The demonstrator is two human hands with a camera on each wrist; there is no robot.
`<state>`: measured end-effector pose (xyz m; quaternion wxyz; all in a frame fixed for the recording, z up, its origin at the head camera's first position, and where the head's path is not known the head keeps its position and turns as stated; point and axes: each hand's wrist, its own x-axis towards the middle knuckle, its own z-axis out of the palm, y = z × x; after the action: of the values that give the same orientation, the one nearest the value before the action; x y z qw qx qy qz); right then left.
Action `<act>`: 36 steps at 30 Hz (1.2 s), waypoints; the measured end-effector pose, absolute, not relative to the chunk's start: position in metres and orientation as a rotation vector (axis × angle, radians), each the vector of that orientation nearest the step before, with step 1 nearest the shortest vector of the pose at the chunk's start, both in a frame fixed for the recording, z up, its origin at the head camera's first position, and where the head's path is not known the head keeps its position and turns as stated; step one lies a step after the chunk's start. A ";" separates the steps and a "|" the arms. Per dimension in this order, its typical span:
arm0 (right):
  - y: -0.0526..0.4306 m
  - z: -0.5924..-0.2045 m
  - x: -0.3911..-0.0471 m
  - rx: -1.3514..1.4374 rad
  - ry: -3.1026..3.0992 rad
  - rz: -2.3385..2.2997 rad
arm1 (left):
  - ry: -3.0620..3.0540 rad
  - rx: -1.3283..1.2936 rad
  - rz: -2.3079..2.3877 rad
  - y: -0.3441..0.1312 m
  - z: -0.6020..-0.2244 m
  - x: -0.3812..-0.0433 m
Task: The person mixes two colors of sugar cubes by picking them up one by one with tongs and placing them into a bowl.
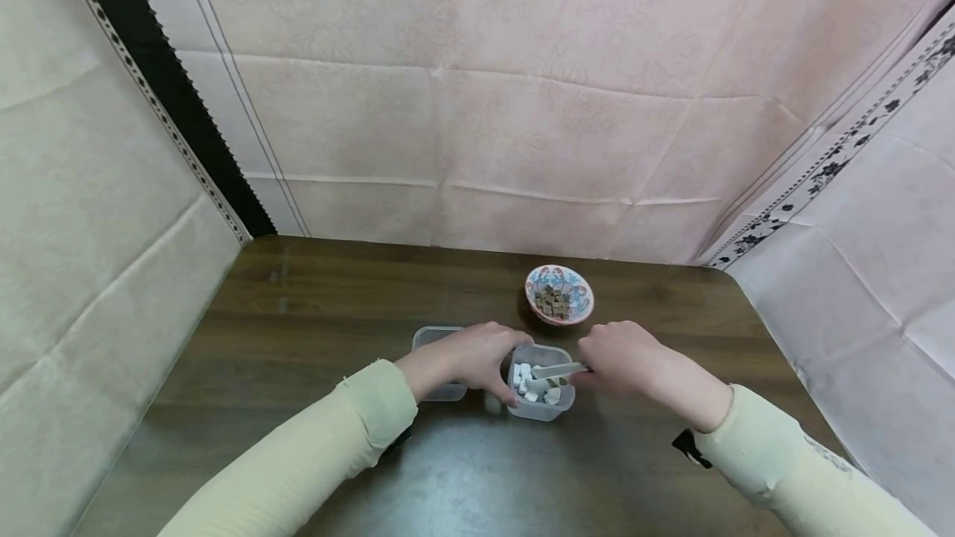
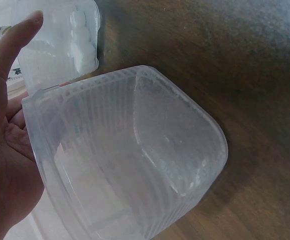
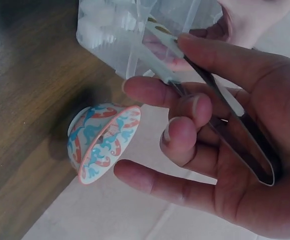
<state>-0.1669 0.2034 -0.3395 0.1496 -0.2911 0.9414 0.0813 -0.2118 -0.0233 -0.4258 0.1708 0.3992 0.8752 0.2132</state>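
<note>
In the head view my left hand holds the left side of a clear plastic container, thumb in front and fingers behind. White chunks lie in it; their exact kind is unclear. My right hand pinches a pair of metal tongs, whose tips reach into this container among the chunks. The right wrist view shows the tongs lying across the palm, between thumb and index finger. Whether the tips grasp a chunk is hard to tell.
A second clear container stands left of the first, partly behind my left forearm in the head view. Behind the hands sits a patterned bowl with several brown cubes. Pale cloth hangs along the wooden table's back edge.
</note>
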 end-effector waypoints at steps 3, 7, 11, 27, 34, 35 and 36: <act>0.202 -0.339 -0.168 -0.849 2.696 0.237 | 2.491 1.126 0.596 -0.024 -0.425 -0.212; 0.202 -0.338 -0.169 -0.819 2.678 0.223 | 2.483 1.125 0.605 -0.023 -0.425 -0.212; 0.204 -0.338 -0.167 -0.822 2.661 0.198 | 2.477 1.137 0.616 -0.023 -0.424 -0.212; 0.201 -0.337 -0.165 -0.802 2.655 0.167 | 2.473 1.142 0.628 -0.023 -0.423 -0.212; 0.196 -0.337 -0.165 -0.791 2.636 0.151 | 2.471 1.144 0.626 -0.023 -0.424 -0.212; 0.195 -0.337 -0.165 -0.790 2.633 0.154 | 2.470 1.143 0.627 -0.023 -0.424 -0.212; 0.195 -0.337 -0.165 -0.797 2.632 0.159 | 2.469 1.142 0.627 -0.023 -0.425 -0.212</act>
<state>-0.1645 0.1947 -0.3370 0.1925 -0.2838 0.9376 0.0566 -0.2125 -0.0232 -0.4247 0.1738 0.4029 0.8710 0.2210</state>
